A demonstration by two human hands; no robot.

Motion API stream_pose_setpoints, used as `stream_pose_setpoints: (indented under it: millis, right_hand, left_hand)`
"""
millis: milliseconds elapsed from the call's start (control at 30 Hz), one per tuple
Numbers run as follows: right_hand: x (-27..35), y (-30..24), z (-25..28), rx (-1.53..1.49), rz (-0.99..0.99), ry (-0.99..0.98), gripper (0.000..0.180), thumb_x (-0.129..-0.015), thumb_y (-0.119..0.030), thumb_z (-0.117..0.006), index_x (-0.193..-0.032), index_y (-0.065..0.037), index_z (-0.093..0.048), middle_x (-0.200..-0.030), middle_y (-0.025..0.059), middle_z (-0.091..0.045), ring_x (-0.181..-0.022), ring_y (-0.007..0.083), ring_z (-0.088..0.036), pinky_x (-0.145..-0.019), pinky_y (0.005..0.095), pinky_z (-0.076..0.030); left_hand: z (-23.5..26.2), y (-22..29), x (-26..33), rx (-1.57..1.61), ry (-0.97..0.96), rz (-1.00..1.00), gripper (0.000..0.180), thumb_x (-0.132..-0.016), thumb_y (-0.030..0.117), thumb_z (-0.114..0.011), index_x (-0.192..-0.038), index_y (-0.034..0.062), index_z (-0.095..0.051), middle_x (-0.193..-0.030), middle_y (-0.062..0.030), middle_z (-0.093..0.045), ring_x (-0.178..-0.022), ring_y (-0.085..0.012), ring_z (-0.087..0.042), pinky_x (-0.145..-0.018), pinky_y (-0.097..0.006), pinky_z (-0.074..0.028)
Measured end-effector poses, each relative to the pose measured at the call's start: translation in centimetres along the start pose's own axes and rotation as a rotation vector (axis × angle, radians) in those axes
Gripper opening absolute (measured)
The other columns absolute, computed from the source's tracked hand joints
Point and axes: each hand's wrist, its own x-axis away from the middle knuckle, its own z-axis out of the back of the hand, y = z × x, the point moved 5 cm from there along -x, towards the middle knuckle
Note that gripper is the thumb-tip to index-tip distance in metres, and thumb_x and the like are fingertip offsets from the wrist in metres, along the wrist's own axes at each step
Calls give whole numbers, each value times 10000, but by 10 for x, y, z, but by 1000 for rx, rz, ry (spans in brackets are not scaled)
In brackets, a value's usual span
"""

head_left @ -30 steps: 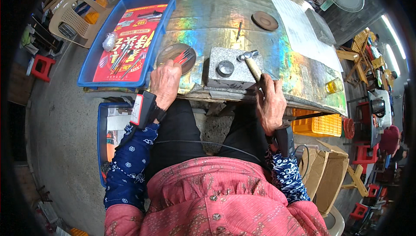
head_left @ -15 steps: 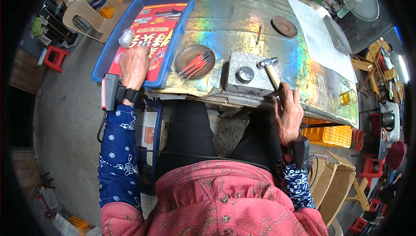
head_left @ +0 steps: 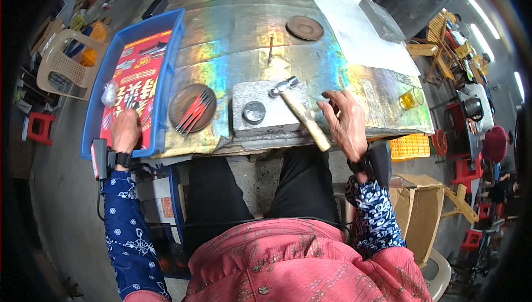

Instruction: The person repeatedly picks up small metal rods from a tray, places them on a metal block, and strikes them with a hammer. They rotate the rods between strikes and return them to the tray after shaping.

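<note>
My left hand [head_left: 126, 130] is inside the blue plastic tray [head_left: 170, 41], over a red printed sheet [head_left: 145, 72]. Its fingers are pinched around a small silvery thing too small to name. A crumpled clear plastic bundle [head_left: 109, 95] lies by its fingertips. My right hand [head_left: 348, 122] is apart from the hammer [head_left: 302, 114], fingers spread and holding nothing. That hammer rests with its head on a grey stone block [head_left: 271, 123], its wooden handle hanging past the front edge. A dark round disc [head_left: 254, 112] sits on the block. Several slim red pieces with metal tips [head_left: 195, 112] lie on a brown round dish [head_left: 178, 98].
Farther back on the table are a second brown dish [head_left: 305, 27], a thin dark rod [head_left: 271, 50] and a white sheet [head_left: 354, 30]. A glass of yellow liquid [head_left: 410, 99] stands near the right edge. Below are a yellow crate [head_left: 410, 147] and a cardboard box [head_left: 424, 208].
My right hand has come away from the hammer handle and its fingers have spread. The hammer's handle now reaches farther over the front edge. The whole view has shifted.
</note>
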Motion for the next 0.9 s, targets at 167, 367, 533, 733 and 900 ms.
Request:
stream_pose_setpoints:
  millis: [167,367,533,733,900]
  right_hand:
    - [-35,44,-13,174,-31,-33,295,-917,-255,-600,-1056,-1,-662,-850,165,-630,-722,290,-614,-676,389,-488]
    - [-83,98,-36,263,27,-50,232,-854,-189,-625,-976,2,-678,-826,202,-657,-781,355,-647,-713,417,-507]
    - [-117,121,-56,297,25,-49,239,-797,-159,-647,-980,-12,-689,-852,205,-655,-814,368,-643,-744,435,-506]
    - [-133,131,-73,390,29,-67,244,-789,-149,-658,-997,-24,-686,-937,202,-633,-878,377,-625,-787,447,-500]
    - [-141,131,-83,425,60,-21,163,-787,-140,-654,-898,-21,-656,-867,181,-603,-839,380,-614,-756,452,-498]
  left_hand:
    - [2,1,3,40,81,-47,148,-699,38,-708,-815,-27,-643,-828,-259,-643,-828,-427,-636,-689,-495,-510]
    - [11,1,3,188,173,-27,105,-753,54,-645,-821,-20,-614,-787,-243,-643,-766,-403,-642,-660,-470,-496]
    - [20,4,6,292,214,-2,80,-796,43,-621,-844,-18,-604,-764,-220,-645,-723,-371,-644,-653,-431,-498]
    - [26,4,8,287,256,-10,191,-829,52,-650,-997,-39,-651,-848,-251,-652,-790,-385,-645,-695,-439,-490]
    - [30,4,11,268,302,0,175,-838,54,-645,-976,-53,-651,-888,-262,-647,-827,-402,-635,-732,-439,-485]
